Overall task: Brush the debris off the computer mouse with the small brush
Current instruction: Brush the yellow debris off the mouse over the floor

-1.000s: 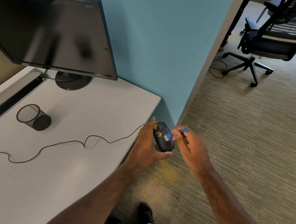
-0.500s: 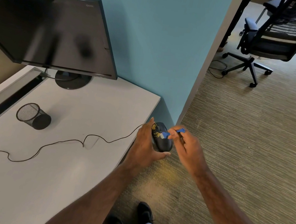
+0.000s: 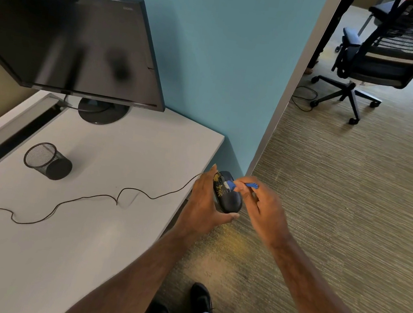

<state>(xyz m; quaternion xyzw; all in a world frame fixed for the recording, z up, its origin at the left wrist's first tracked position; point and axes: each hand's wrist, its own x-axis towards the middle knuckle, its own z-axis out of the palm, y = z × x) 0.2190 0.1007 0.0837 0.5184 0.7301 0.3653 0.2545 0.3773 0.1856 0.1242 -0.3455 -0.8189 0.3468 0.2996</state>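
Note:
My left hand [image 3: 203,204] grips a black wired computer mouse [image 3: 229,200], held off the desk's right edge over the carpet. Yellowish debris [image 3: 219,186] speckles the mouse's front left part. My right hand [image 3: 264,208] pinches a small blue brush [image 3: 245,185] by its handle. Its pale bristles [image 3: 229,185] rest on the top of the mouse next to the debris. The mouse cable [image 3: 119,197] trails left across the white desk [image 3: 79,244].
A black monitor [image 3: 67,41] stands at the back of the desk against the blue wall. A black mesh cup [image 3: 48,160] lies on its side. Yellow dust [image 3: 230,243] marks the carpet below my hands. Office chairs [image 3: 375,61] stand at the far right. My shoe [image 3: 201,299] is below.
The brush has slid from the mouse's middle right side up toward its front, onto the debris patch. My right hand followed slightly up and left; my left hand holds steady.

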